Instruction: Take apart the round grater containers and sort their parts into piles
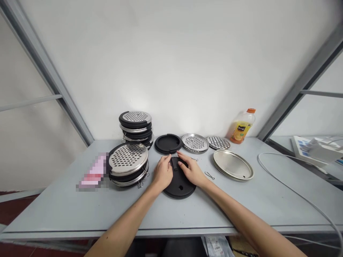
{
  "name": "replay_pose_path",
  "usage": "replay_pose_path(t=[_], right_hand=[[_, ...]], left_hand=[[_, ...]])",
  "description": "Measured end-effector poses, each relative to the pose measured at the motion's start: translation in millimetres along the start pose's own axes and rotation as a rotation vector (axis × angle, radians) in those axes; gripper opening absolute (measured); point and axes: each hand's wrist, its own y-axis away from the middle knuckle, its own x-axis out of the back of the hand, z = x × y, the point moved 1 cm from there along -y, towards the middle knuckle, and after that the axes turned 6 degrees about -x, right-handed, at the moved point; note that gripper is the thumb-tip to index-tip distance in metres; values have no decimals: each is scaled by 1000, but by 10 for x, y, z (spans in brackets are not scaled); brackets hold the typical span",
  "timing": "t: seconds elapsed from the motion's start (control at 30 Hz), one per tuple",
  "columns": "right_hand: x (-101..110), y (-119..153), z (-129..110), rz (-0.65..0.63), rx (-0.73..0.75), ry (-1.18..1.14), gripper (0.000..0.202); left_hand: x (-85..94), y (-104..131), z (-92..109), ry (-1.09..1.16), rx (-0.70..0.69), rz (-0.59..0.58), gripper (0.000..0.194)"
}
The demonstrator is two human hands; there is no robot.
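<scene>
Fairly bright, diffuse indoor light, source out of frame. Wall [177, 64] pale, greyer toward the top corners. Soft glare on the metal trays [233, 165]; black disc [179, 189] reads dark, low detail. Faint shadow left of the bottle [242, 127]; dim under the bench [107, 210]. Wide-angle stretch at edges, posts [50, 67] slanting. Pink item [93, 175] pixelated. Small print soft.

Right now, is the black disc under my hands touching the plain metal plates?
Apart: the head view shows tabletop and a loose wire clip between disc and plates.
</scene>
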Motion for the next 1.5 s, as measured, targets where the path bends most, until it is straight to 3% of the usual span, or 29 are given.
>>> replay_pose_path(t=[0.3,0.43,0.6,0.77,0.97,1.37,1.5], right_hand=[[33,-68,-24,-99,-43,112,42],[-2,-78,2,-31,-101,302,42],[-38,-66,24,-60,-6,431,39],[-17,-57,1,-79,78,472,39],[-24,-50,-24,-118,154,509,39],[12,-99,-40,-210,77,387,34],[-18,-75,-74,-167,50,492,32]], left_hand=[[-2,3,25,-70,48,-21,48],[-17,-4,42,-102,66,-28,47],[-16,3,48,-158,43,-55,47],[-9,4,49,-194,-23,-80,47],[-8,7,55,-199,-1,-100,48],[-16,12,44,-220,-7,-111,46],[-16,-2,31,-186,10,-103,46]])
